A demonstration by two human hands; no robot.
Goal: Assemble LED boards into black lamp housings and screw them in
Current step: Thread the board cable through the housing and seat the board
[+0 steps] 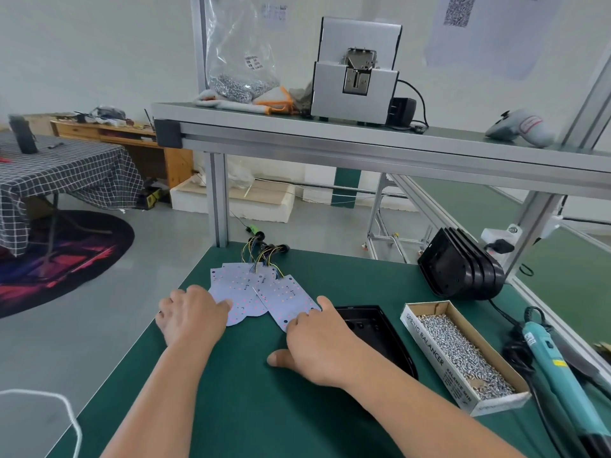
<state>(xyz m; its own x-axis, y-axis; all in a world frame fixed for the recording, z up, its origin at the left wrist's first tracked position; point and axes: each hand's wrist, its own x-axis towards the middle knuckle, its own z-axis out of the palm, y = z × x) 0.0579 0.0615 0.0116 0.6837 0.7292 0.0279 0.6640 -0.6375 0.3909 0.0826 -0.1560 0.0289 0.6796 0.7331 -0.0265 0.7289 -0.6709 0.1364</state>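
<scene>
Head view. The green bench mat (264,408) is under me, and an aluminium-framed upper shelf (330,127) runs across the back. There is grey floor and one checked-cloth table (66,173) off to the left. On the shelf stand one grey feeder machine (357,94) and one clear bag (241,61) with silver screws in the bottom.

LED boards (251,292): white, fanned in one overlapping pile at mid-mat, with coloured wires (261,256) running off their far ends. I count at least three. The overlap hides the exact number.

Black housings: one flat housing (373,325) lies hollow side up just right of the pile, partly behind my right wrist. One nested stack (459,269) is tipped on its side at the far right, with about four shells showing.

One cardboard box (429,320) of loose screws lies right of the flat housing. One teal screwdriver (555,368) lies along the right edge.

Left hand (191,315): palm down at the pile's near-left corner, thumb lying on a board. The fingers are bent over the mat with the tips hidden, so I cannot tell whether it grips anything.

Right hand (317,345): spread flat, fingers resting on the near corner of the right-most board, thumb splayed on the mat. It grips nothing.
</scene>
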